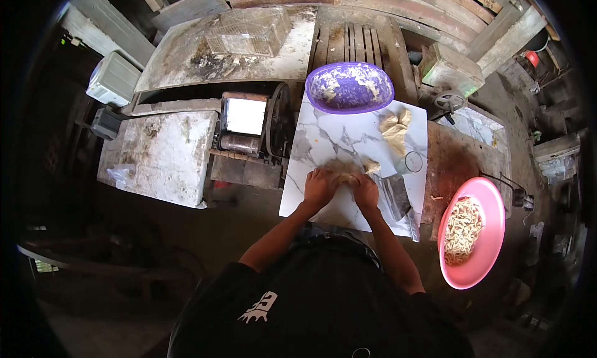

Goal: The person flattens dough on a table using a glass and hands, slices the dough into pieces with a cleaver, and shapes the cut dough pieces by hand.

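Note:
On a white marbled board, a small lump of dough lies between my two hands. My left hand is closed on its left side, and my right hand grips the right side; part of the lump is hidden under the fingers. Just beyond my right hand sits a smaller dough piece. Farther up the board rests a bigger heap of dough pieces. A drinking glass stands near the right edge. The broad blade of a cleaver lies flat to the right of my right hand.
A purple basin smeared with dough stands at the board's far end. Right of the board is a pink basin holding many pale strips. At left stands a roller machine with a wheel. A wire crate rests on the back table.

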Demonstrator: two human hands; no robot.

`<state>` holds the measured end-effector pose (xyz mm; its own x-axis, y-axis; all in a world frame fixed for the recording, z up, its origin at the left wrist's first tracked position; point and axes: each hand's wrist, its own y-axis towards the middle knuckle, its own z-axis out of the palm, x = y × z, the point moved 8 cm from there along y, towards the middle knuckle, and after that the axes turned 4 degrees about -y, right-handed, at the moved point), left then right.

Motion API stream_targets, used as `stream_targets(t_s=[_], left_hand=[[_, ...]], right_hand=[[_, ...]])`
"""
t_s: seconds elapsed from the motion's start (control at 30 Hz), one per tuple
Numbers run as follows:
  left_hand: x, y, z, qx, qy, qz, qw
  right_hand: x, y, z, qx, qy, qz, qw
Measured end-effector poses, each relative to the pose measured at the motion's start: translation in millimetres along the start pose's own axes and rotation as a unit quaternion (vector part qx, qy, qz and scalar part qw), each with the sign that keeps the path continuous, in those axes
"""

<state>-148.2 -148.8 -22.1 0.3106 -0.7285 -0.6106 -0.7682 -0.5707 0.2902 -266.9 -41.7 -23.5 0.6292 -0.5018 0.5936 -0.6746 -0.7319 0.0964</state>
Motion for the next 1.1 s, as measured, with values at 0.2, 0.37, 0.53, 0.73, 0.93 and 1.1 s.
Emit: stream_targets(t_s=[0.2,0.37,0.53,0.73,0.93,1.1], left_hand=[[14.8,0.9,17.1,0.01,0.001,0.023,1.0],[21.3,16.0,23.1,0.064,0.013,0.002,0.998],[26.0,46.4,27.7,0.185,0.041,-0.089,0.978],[30.5,63.0,32.0,0.258,0.093,-0.167,0.947],[36.7,77.3,41.0,0.163,-0.03,-0.166,0.972],[39.9,112.4,40.7,0.061,-0.142,-0.075,0.985]], right_hand=[[22.6,-19.6,8.0,0.039,-0.099,-0.084,0.991],[28.8,-6.7,14.7,0.038,-0.154,-0.102,0.982],[28.9,18.5,14.6,0.078,-0.149,-0.149,0.974],[19.2,36.5,10.3,0.099,-0.129,0.021,0.986],[14.6,64.9,-10.1,0.013,0.001,0.05,0.999],[-12.6,119.4,-1.7,-0.032,0.073,0.072,0.994]])
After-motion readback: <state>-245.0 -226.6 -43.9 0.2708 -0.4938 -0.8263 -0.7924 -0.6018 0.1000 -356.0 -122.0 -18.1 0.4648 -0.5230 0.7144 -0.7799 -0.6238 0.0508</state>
